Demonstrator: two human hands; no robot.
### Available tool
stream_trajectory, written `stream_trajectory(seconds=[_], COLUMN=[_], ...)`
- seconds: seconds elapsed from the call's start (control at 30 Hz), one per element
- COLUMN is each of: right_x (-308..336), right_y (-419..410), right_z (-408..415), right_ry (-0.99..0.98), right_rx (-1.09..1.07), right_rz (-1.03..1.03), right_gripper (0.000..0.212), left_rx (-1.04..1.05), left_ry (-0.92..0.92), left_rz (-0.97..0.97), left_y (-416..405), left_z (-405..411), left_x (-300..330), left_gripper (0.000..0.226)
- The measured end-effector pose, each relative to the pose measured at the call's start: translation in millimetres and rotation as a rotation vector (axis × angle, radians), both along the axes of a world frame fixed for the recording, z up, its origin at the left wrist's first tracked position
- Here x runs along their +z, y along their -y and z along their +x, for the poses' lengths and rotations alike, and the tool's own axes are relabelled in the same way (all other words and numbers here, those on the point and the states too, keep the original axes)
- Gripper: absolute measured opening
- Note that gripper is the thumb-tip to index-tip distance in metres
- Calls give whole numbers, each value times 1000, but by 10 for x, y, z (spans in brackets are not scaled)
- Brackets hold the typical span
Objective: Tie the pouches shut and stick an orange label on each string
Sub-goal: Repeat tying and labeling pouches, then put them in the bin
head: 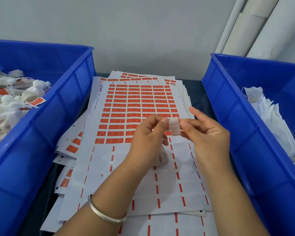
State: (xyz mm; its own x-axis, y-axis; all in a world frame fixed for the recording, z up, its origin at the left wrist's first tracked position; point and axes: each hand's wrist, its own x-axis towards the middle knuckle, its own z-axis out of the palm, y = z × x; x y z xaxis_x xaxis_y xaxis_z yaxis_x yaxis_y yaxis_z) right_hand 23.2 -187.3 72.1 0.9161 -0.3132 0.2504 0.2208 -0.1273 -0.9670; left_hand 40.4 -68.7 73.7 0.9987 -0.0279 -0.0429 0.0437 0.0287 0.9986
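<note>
Both my hands are raised over a stack of label sheets [136, 106]. Between them is a label [174, 127], seen from its pale back side and folded. My left hand [148, 140] pinches its left edge with thumb and forefinger. My right hand [206, 133] pinches its right edge, with the other fingers spread. A white pouch [163, 157] hangs blurred below my left hand; a thin string seems to run through the label. The top sheet carries rows of orange labels in its upper part, and its lower part is peeled bare.
A blue bin [61, 106] on the left holds several tied white pouches with orange labels [37, 101]. A blue bin [228, 106] on the right holds flat white pouches [269, 114]. White tubes [255, 26] lean against the wall at the back right.
</note>
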Motion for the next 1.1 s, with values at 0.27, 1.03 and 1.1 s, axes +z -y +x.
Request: stream_trajectory(seconds=[0.27, 1.03, 1.1], right_x=[-35, -51, -61], right_y=[24, 37, 37], right_z=[40, 26, 31], right_ry=[-23, -15, -22], right_rx=[-37, 106, 109], right_rz=[23, 14, 26], right_gripper=[25, 33, 33], left_rx=[-54, -149, -137], left_ry=[24, -243, -215], left_rz=[25, -223, -228], left_y=[-15, -94, -90], left_z=[-18, 58, 55], left_x=[40, -7, -16], left_gripper=[20, 8, 7])
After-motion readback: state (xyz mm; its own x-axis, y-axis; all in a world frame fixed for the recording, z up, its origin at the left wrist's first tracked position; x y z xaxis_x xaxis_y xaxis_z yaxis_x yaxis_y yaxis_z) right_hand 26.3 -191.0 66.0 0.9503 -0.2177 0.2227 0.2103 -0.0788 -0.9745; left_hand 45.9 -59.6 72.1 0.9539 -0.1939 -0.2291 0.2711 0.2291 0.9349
